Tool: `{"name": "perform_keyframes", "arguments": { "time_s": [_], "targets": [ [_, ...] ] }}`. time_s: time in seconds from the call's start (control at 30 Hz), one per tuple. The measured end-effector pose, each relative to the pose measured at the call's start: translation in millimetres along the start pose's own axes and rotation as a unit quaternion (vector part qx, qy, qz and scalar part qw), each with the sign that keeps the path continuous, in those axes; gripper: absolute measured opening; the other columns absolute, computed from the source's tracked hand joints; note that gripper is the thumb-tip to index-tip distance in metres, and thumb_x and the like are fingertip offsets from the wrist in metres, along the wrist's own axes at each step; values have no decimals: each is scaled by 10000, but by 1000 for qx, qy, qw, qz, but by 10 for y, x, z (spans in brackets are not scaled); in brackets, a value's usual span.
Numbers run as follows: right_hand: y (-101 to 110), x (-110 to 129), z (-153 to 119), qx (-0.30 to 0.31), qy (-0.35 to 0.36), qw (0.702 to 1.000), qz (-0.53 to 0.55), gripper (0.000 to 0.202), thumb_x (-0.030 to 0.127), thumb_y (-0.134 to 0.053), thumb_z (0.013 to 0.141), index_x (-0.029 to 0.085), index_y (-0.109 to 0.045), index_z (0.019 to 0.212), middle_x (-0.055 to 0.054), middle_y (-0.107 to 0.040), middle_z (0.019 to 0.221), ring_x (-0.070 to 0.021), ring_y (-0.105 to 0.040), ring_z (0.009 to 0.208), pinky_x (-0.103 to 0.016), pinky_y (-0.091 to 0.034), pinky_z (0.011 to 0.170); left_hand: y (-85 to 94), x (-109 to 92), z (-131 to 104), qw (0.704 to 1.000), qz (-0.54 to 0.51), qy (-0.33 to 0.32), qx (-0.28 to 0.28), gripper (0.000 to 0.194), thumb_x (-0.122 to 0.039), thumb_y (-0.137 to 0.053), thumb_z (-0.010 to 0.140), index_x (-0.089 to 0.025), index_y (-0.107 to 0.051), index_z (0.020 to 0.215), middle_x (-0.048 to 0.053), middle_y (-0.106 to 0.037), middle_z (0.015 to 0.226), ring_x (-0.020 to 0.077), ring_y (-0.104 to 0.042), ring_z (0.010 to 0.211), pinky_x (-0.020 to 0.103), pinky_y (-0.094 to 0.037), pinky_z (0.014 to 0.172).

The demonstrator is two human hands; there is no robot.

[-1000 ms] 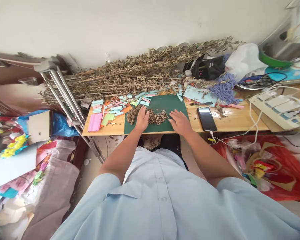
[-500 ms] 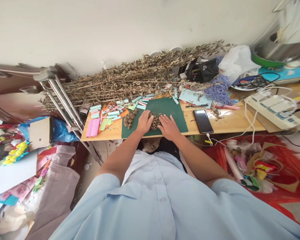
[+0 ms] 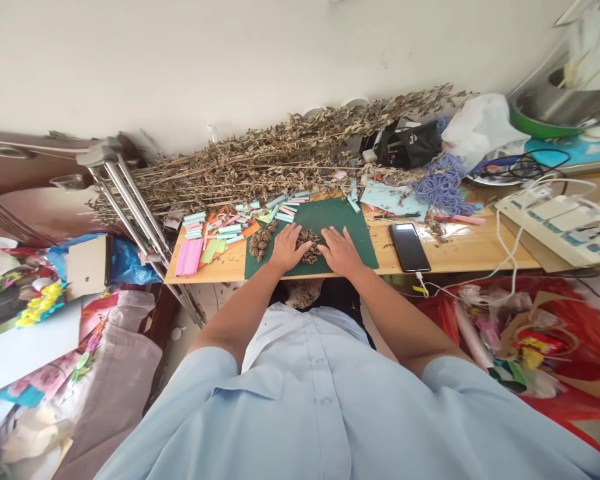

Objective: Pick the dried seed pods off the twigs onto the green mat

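Observation:
A small heap of dried, crumbled leaves (image 3: 309, 245) lies on the green cutting mat (image 3: 325, 212). On its left side rests my left hand (image 3: 287, 250), fingers stretched forward and thumb at the heap's edge. My right hand (image 3: 341, 251) lies on the other side, fingers extended and thumb touching or close to the leaves. Neither hand grips anything. Left of my left hand, a cluster of brown balls of dried leaf (image 3: 261, 241) sits at the mat's left edge.
Long dried plant stalks (image 3: 240, 153) are piled along the wall. Paper rolls (image 3: 230, 229) and a pink paper pad (image 3: 189, 256) lie left of the mat. To the right are a phone (image 3: 409, 247) on a cable, purple yarn (image 3: 443, 183) and a power strip (image 3: 560, 223). Metal crutches (image 3: 135, 200) lean at the left.
Both hands stay flat beside the heap; the gap between them has widened slightly and more of the leaves shows. The whole view has shifted a little.

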State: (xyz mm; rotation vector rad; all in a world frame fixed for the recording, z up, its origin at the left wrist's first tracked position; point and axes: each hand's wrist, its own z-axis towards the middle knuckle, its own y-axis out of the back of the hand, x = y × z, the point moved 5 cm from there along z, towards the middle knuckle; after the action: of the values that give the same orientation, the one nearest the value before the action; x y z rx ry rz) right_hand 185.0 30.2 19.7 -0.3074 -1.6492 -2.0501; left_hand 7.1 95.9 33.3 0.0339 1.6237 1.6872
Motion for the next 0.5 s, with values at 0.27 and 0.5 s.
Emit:
{"name": "perform_keyframes", "arguments": {
  "time_s": [0.27, 0.5],
  "targets": [
    [159, -259, -236, -95, -34, 995, 14, 513, 434, -344, 1062, 152, -554, 1436, -138, -571, 1494, -304, -427, 1482, -596, -233, 1262, -22, -208, 44, 990, 87, -67, 86, 941, -778, -606, 798, -264, -449, 1571, 160, -283, 1683, 436, -192, 1561, 634, -154, 1238],
    [155, -225, -264, -115, -35, 992, 32, 473, 414, -348, 1059, 173, -617, 1364, -113, -635, 1426, -273, -492, 1438, -556, -272, 1261, -147, -338, 154, 984, 108, -87, 110, 947, -793, -675, 723, -316, -519, 1526, 136, -341, 1660, 464, -225, 1540, 637, -175, 1228]
  ]
}}
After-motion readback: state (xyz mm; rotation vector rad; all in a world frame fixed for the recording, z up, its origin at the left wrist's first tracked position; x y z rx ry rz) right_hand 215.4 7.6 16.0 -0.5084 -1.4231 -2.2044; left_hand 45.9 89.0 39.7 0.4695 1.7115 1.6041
